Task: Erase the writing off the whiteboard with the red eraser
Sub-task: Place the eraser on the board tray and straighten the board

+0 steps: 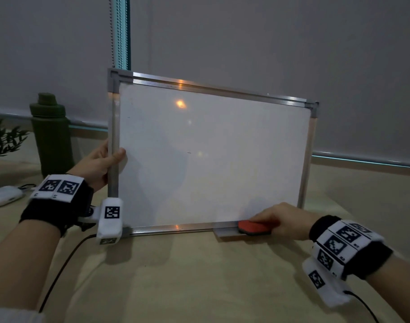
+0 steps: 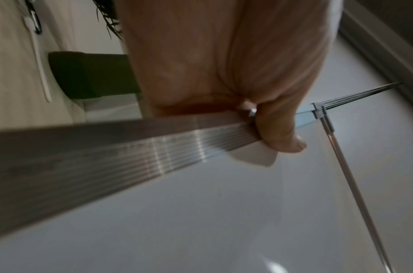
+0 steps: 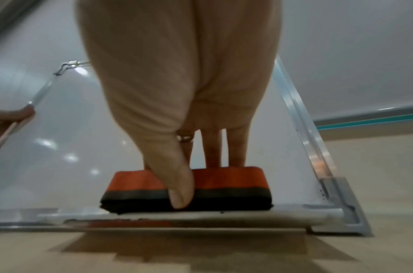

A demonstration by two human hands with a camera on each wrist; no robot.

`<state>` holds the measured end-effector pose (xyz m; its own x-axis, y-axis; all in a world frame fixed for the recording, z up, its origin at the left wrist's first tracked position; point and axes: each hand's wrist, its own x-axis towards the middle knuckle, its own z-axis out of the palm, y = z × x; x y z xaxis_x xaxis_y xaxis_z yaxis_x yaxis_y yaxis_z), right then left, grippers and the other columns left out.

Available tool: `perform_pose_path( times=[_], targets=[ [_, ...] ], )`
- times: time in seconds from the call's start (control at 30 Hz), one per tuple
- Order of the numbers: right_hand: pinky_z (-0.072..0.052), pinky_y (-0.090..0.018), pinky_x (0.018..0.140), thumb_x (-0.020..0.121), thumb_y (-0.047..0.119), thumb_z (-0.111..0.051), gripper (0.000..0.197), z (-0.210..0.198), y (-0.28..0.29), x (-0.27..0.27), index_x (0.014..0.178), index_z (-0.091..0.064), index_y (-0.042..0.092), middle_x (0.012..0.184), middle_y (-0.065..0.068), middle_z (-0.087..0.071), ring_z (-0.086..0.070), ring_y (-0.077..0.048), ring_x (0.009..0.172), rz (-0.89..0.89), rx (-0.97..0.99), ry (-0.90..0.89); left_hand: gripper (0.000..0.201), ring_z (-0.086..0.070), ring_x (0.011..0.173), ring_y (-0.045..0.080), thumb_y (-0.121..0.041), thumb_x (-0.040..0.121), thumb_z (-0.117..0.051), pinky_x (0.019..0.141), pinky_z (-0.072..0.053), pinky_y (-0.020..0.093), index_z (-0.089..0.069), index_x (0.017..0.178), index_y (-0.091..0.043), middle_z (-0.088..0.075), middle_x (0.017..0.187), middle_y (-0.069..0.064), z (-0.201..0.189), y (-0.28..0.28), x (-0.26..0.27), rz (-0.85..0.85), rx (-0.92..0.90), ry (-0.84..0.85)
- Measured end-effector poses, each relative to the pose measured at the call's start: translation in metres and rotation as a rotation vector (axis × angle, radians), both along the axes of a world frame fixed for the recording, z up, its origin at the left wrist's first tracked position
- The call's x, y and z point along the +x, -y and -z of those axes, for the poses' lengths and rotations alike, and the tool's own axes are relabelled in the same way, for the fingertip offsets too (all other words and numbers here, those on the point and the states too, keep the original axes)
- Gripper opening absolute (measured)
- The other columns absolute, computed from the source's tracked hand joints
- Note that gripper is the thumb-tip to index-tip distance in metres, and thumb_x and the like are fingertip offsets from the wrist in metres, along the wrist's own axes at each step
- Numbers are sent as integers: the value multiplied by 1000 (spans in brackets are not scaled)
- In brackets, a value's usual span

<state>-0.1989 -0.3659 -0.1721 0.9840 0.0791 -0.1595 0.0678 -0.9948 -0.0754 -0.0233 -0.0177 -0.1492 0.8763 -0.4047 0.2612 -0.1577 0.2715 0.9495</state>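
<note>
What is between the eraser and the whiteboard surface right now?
Nothing visible. The right hand pinches the eraser on the tray at the whiteboard's bottom edge, with bare board directly above it.

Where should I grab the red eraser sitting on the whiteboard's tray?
Pinch the red eraser across its long sides, coming from the front and above: thumb on the near face, fingers behind. It lies felt-down on the tray, as the right hand holds it.

Whiteboard (image 1: 211,155) white w/ silver frame; eraser (image 1: 254,227) red over black felt; water bottle (image 1: 52,134) dk green; wristbands (image 1: 57,201) black w/ b&w tags.
</note>
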Motion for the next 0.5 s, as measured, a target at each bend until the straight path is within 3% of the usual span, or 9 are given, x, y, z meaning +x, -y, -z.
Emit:
perform_pose_path(
  times=[0.13,0.2,0.23,0.3,0.33,0.4,0.43,0.5],
  targets=[
    [-37,-22,95,79,9,-60,53,3,5,3,125,-54,35,123,9,-58,-51,-11,113,11,-96,10,27,-64,48,-1,-7,98,-32,46,-53,15,-53,92,-24,-67,55,-13,0,-2,-8,-7,-1,15],
    [-37,-22,91,81,22,-66,34,1,8,1,115,-63,27,117,6,-60,-53,-12,107,89,49,83,26,-63,48,-1,-7,97,-32,46,-52,14,-52,92,-23,-66,54,-12,0,-2,-11,6,-26,20],
    [-39,-25,88,80,27,-67,24,0,13,2,104,-67,25,112,2,-60,-53,-14,101,158,178,234,22,-63,48,0,-8,95,-35,46,-52,15,-52,92,-22,-66,54,-12,-1,-2,-11,8,-35,18],
    [-41,-33,84,81,30,-66,8,-2,30,6,87,-65,25,101,-12,-58,-51,-21,89,323,367,750,10,-64,50,1,-19,82,-51,47,-53,16,-52,91,-21,-67,55,-11,-2,-5,-16,27,-25,24],
    [-41,-38,85,81,32,-63,11,-4,39,9,87,-61,22,101,-18,-55,-50,-26,89,429,422,972,21,-65,51,3,-26,72,-61,47,-54,18,-53,91,-21,-68,56,-10,-2,-7,-17,46,-12,19],
    [-38,-44,93,85,30,-56,26,-5,57,11,104,-55,12,115,-25,-48,-46,-36,103,652,571,1139,41,-66,56,10,-35,57,-79,49,-55,22,-56,87,-20,-68,58,-6,2,-14,-12,88,62,1],
    [-36,-45,97,88,27,-53,35,-5,65,12,116,-48,7,123,-25,-43,-43,-37,111,752,664,1103,34,-65,60,16,-30,61,-78,51,-55,26,-57,85,-19,-68,58,-5,5,-17,-10,90,113,-17],
    [-36,-49,99,92,29,-47,46,0,79,13,132,-36,9,133,-20,-37,-39,-35,119,848,855,961,5,-60,66,21,-11,84,-56,60,-51,34,-55,84,-16,-66,65,2,10,-19,-8,58,235,-42]
  ],
)
